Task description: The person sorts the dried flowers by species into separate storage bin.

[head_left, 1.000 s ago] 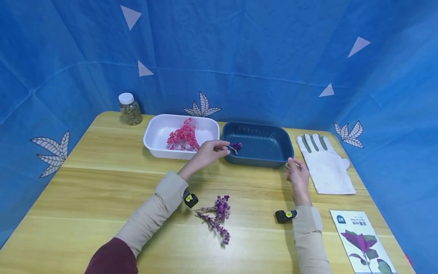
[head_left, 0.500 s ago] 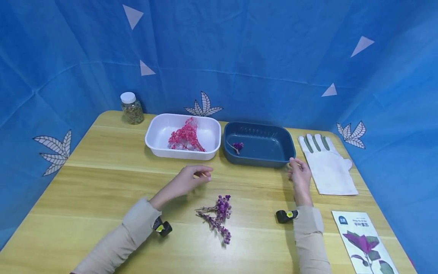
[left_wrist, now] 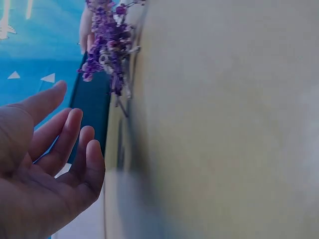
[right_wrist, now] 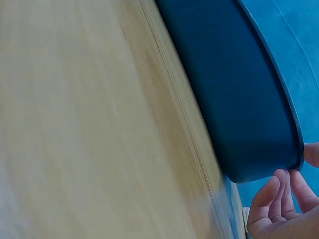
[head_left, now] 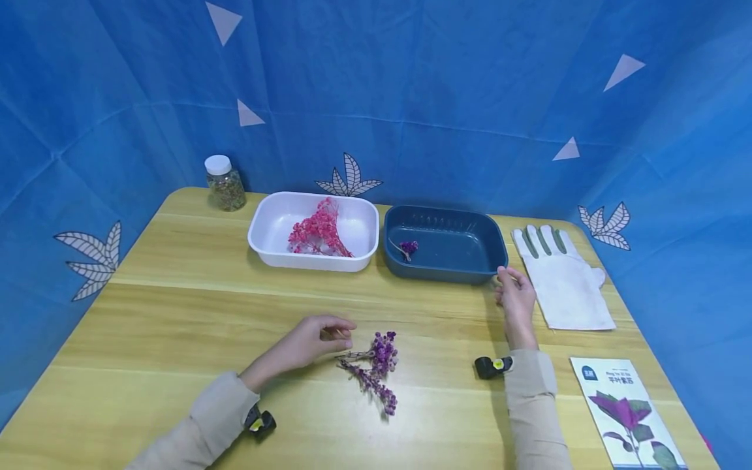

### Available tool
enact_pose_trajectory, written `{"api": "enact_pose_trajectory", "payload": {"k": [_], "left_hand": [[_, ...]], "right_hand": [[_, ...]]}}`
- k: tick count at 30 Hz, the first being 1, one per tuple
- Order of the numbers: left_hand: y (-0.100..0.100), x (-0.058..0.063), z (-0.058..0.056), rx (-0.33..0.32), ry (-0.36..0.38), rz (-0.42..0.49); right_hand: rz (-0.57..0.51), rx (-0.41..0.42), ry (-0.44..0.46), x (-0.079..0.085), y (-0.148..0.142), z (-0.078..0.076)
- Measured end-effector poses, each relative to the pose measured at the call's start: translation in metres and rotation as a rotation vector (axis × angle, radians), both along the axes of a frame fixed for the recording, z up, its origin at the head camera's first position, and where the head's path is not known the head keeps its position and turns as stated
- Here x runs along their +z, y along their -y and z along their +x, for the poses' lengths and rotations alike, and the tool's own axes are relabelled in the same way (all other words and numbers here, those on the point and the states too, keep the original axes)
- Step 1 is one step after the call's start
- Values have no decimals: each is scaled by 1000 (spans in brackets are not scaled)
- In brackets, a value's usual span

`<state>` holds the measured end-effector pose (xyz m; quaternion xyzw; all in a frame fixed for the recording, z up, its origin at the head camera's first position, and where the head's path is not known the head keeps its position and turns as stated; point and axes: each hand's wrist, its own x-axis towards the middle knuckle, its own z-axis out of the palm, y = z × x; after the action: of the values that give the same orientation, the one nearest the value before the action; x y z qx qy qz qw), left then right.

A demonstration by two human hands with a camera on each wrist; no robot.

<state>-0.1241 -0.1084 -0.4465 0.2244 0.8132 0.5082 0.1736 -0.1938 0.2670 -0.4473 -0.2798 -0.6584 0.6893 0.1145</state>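
Note:
Just left of the purple dried flower sprigs (head_left: 378,375) on the table, my left hand (head_left: 308,343) hovers with loosely bent fingers and nothing in them. The left wrist view shows its fingers (left_wrist: 67,134) apart from the purple blooms (left_wrist: 107,45). My right hand (head_left: 516,297) pinches the near right corner of the dark blue tray (head_left: 446,274); in the right wrist view thumb and fingers (right_wrist: 276,194) meet at the tray's rim (right_wrist: 294,119). Inside that tray, at its left end, lies one small purple sprig (head_left: 408,248).
Left of the blue tray stands a white tray (head_left: 311,262) holding pink dried flowers (head_left: 320,228). A lidded jar (head_left: 226,186) is at the back left. On the right lie a white glove (head_left: 564,281) and a printed plant packet (head_left: 625,411). A blue curtain (head_left: 411,91) rises behind.
My left hand let go of the small purple sprig in the blue tray. It has drawn back toward the sprigs on the table. The right hand stays at the tray corner.

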Motion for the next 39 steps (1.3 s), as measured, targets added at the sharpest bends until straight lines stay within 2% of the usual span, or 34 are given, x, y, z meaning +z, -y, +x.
{"api": "enact_pose_trajectory", "payload": {"k": [8,16,20,24,34,39], "left_hand": [[-8,-10,2,-100,-26,-49],[-16,-11,2,-161,-51,-165],[-16,-10,1,-175,-81,-180],[-16,-10,1,-165,-97,-168],[-15,-9,2,-56,-57,-72],[-14,-6,2,-34,-65,-54]], "right_hand": [[-10,-4,5,-1,-1,-1],[0,7,-1,-2,0,0],[5,9,-4,-2,0,-1],[8,9,1,-2,-1,-1],[10,4,29,-1,1,0],[23,-8,23,0,0,0]]}}
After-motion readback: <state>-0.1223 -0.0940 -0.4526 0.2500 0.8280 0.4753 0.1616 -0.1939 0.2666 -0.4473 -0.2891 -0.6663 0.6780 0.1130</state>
